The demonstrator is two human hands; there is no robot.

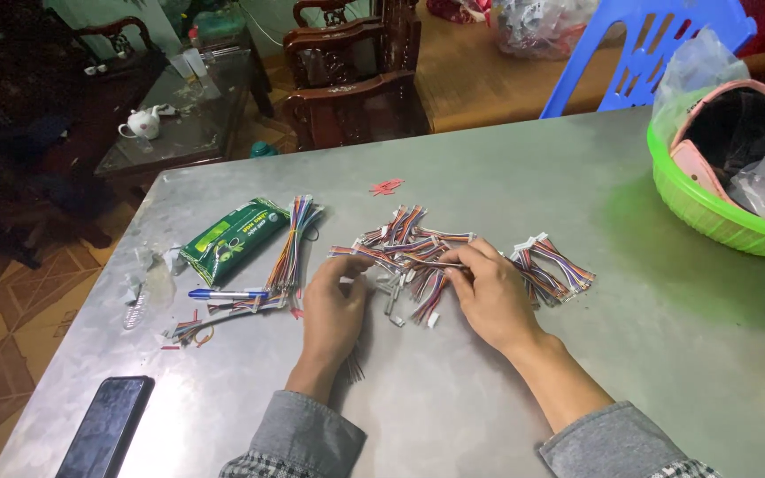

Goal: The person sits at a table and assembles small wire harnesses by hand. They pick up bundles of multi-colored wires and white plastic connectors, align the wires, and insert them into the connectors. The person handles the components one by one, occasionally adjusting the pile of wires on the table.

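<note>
Wire bundles point(409, 252), short multicolour leads with small white plugs at the ends, lie in a loose heap on the metal table point(506, 168), directly ahead of both hands and touching the fingertips.

Left hand point(334, 310): fingers curled, thumb and forefinger pinched on the near-left end of one lead at the heap's left edge. Right hand point(489, 296): fingers bent over the heap's right side, tips closed on a strand near its middle. Whether both hands hold the same lead I cannot tell; the strands overlap there.

Long axis of the pinched strand: roughly left to right across the view, spanning the two hands. Most of the heap lies just beyond the fingertips, away from the body. Neither hand is clearly nearer; the heap sits between them, slightly more under the right.

Outward from the hands:
- just right of the right hand, a tied batch of leads point(551, 270), plugs toward the far side.
- left of the left hand, a long straight batch point(292, 243) lying near-to-far, a blue pen point(223, 294) across its near end.
- green packet point(234, 239) beside that.
- black phone point(106, 425) at the near-left table edge.
- green basket point(710, 212) far right, holding plastic bags and a pink-edged item.
</note>
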